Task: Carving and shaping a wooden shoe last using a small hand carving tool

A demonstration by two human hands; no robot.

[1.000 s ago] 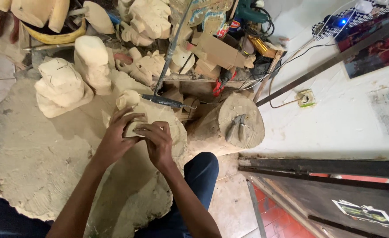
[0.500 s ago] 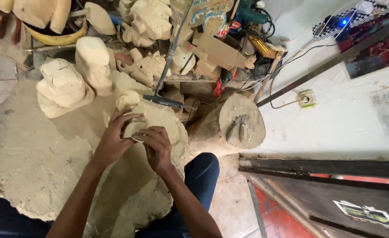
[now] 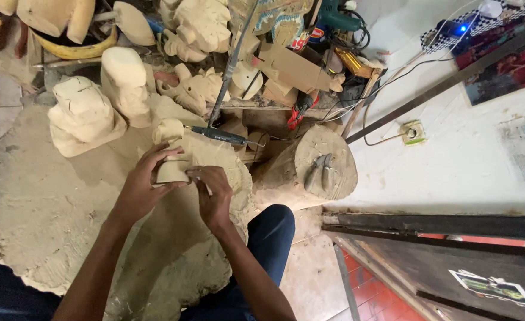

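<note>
My left hand [image 3: 144,185] grips a small pale carved wood piece [image 3: 172,170] from its left side, fingers curled over the top. Close beside it, my right hand [image 3: 213,193] pinches a thin light strip, perhaps sandpaper [image 3: 205,186], and presses it against the piece's right edge. Both hands hover over a sawdust-covered mound [image 3: 226,178] in front of my knees. A dark rotary hand tool [image 3: 221,136] lies just beyond the piece.
Rough pale wood carvings [image 3: 84,113] stand at the left and back. A stump [image 3: 325,169] with pliers [image 3: 319,171] on top sits to the right. Cables, a wall socket [image 3: 413,132] and cluttered tools lie behind. Sawdust [image 3: 42,202] covers the floor.
Both hands stay on the wood piece; the right hand has shifted slightly along its edge. The view has drifted a little.
</note>
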